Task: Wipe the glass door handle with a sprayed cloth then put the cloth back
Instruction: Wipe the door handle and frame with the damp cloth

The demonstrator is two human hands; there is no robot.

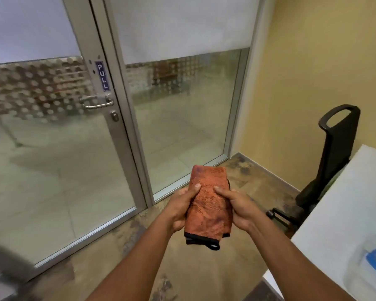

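I have both hands out in front of me at the middle of the view, and between them sits the folded orange cloth [208, 205] with its black edging and a small black loop hanging from its lower corner. My left hand [180, 208] grips the cloth's left edge, thumb laid across the top face and the other fingers curled underneath it. My right hand [237, 208] grasps the right edge the same way, thumb on top pointing inward, fingers wrapped below. The cloth is held above the brown mottled floor [204, 268], well apart from the door. Up and to the left stands the glass door [52, 159] in its grey metal frame, with a blue PULL sign [102, 76] on the stile and the metal door handle [97, 102] just below it; nothing touches the handle. A keyhole [114, 116] sits just under the handle. To the right of the door is a fixed glass panel [182, 116] with a white blind over its upper part. At the right edge I see a white table [345, 213], a black chair [332, 157] beside it against the yellow wall [313, 72], and a clear plastic container [369, 274] with something blue inside on the table's near corner.
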